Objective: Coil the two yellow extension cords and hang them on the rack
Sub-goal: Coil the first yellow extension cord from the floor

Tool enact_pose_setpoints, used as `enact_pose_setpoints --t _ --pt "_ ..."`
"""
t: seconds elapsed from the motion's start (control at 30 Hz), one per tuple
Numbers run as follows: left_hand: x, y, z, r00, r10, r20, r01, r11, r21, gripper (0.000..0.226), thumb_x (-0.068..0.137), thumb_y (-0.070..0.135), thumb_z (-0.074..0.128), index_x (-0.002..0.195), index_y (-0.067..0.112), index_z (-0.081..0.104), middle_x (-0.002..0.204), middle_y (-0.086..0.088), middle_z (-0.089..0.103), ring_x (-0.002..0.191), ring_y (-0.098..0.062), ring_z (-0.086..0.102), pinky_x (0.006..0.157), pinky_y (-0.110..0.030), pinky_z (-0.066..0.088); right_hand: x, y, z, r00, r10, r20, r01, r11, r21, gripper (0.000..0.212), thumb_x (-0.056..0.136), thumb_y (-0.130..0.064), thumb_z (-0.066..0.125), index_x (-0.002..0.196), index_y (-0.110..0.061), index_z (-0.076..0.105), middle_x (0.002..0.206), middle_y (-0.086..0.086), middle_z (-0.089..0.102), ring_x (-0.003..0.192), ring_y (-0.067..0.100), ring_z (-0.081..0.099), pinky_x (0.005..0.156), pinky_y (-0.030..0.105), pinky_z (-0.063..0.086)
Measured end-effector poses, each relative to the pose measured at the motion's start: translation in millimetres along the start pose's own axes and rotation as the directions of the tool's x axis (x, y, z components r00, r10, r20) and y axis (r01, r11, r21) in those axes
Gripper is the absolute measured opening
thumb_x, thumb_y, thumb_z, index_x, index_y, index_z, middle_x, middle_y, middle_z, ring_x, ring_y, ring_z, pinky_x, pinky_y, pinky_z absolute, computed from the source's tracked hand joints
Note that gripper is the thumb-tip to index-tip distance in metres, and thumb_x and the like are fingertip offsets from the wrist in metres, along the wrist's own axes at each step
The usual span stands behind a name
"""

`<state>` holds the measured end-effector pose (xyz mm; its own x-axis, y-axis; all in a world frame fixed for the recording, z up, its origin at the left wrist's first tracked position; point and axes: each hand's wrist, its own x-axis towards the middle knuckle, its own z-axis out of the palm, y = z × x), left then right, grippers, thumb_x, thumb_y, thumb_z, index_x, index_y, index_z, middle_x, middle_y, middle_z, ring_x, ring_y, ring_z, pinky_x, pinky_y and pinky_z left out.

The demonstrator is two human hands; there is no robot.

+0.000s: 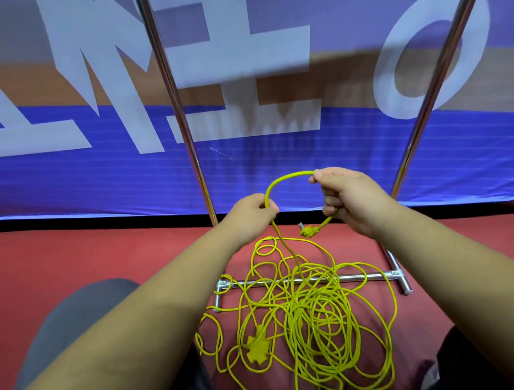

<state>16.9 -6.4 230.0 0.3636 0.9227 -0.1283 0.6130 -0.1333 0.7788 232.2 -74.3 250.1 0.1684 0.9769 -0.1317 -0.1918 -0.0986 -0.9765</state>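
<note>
A blue banner point(278, 170) with big white letters is hanging far behind the shiny rack point(185, 124). The yellow cords point(314, 319) are lying tangled on the red floor point(105, 254), across the rack's foot. The left hand point(250, 215) and right hand point(347, 199) are gripping one lifted loop.

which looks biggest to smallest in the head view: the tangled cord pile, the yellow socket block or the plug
1. tangled cord pile, by far the largest
2. yellow socket block
3. plug, dangling under the right hand, smallest
</note>
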Motion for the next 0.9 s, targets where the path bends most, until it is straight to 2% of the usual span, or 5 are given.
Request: enact_pose_setpoints --t 0.4,0.6,0.7,0.8,0.9 --pt "-8.8 1.1 52.2 0.961 -0.048 0.273 0.162 0.895 -0.415 0.033 0.085 0.033 0.08 0.096 0.023 0.051 0.101 -0.014 0.074 0.086 -0.02 0.062 0.079 -0.036 0.045 -2.8 -2.1 -3.3 0.999 0.032 -0.036 -0.018 0.943 0.333 0.02 0.11 -0.024 0.053 0.1 -0.01 0.063 0.069 -0.003 0.043 0.055 0.011 0.035 0.059 0.03 0.038" --pt "-1.0 5.1 42.6 0.987 -0.019 0.158 0.088 0.892 -0.442 0.044 0.078 0.035 0.086 0.102 0.019 0.052 0.088 -0.004 0.06 0.078 -0.019 0.058 0.076 -0.036 0.045 5.9 -1.7 -8.3 0.965 -0.027 -0.261 -0.026 0.98 -0.199 0.031 0.112 -0.028 0.046 0.102 -0.011 0.07 0.087 0.011 0.063 0.069 0.02 0.06 0.071 0.038 0.053" --pt "4.0 7.6 36.5 0.991 -0.032 0.133 0.093 0.873 -0.479 0.037 0.092 0.021 0.079 0.116 0.011 0.053 0.1 -0.006 0.07 0.094 -0.027 0.076 0.08 -0.042 0.056 5.3 9.5 -16.7 0.932 -0.211 -0.294 -0.101 0.627 -0.773 0.043 0.105 -0.029 0.056 0.141 -0.006 0.058 0.133 0.02 0.059 0.116 0.038 0.062 0.1 0.044 0.048" --pt "9.1 14.6 25.7 0.991 -0.05 0.121 0.106 0.853 -0.511 0.04 0.091 0.02 0.079 0.12 0.009 0.054 0.104 -0.007 0.073 0.086 -0.027 0.078 0.063 -0.033 0.059 3.2 14.8 -14.7 0.892 -0.432 -0.134 0.043 0.376 -0.926 0.064 0.091 -0.017 0.062 0.152 -0.007 0.045 0.14 0.019 0.047 0.124 0.043 0.051 0.105 0.048 0.043" --pt "9.3 18.9 17.0 0.991 -0.07 0.115 0.12 0.844 -0.523 0.037 0.091 0.022 0.079 0.12 0.011 0.059 0.098 -0.007 0.071 0.073 -0.024 0.074 0.054 -0.028 0.056 2.5 23.3 -8.6 0.91 -0.33 0.252 0.331 0.21 -0.92 0.059 0.083 -0.019 0.058 0.142 -0.015 0.057 0.132 0.008 0.059 0.123 0.033 0.053 0.104 0.045 0.045"
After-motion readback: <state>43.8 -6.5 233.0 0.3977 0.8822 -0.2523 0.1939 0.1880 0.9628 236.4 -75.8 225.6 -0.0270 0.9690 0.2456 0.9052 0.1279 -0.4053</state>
